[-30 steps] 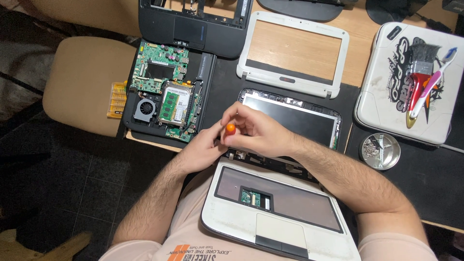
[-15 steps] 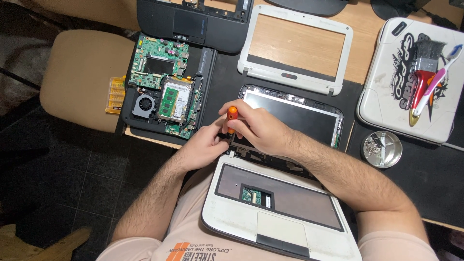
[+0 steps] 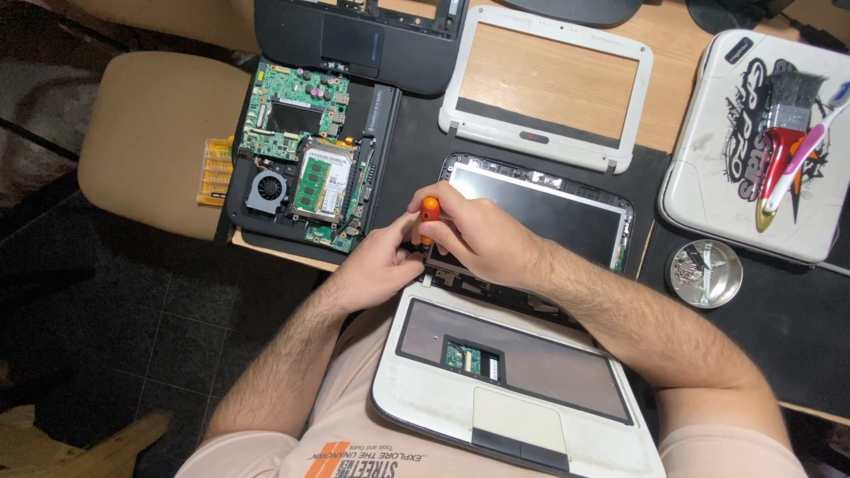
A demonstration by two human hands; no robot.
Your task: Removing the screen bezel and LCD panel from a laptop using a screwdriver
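My right hand (image 3: 478,235) grips an orange-handled screwdriver (image 3: 429,214), held upright at the hinge corner of a small white laptop (image 3: 522,389). That laptop lies open across my lap, its keyboard gone and its screen panel (image 3: 549,208) bare. My left hand (image 3: 382,265) rests beside the screwdriver tip, fingers curled against the laptop's hinge area. The tip itself is hidden behind my fingers.
A white screen bezel (image 3: 549,142) lies behind the panel. To the left sits an opened laptop base with green circuit board and fan (image 3: 301,168). A small metal dish of screws (image 3: 704,273) is at right, by a white laptop lid (image 3: 761,150) bearing a red brush (image 3: 779,133). A tan chair (image 3: 150,142) stands left.
Both hands stay at the hinge corner with the screwdriver; the view has shifted slightly, and the hands show only small movement.
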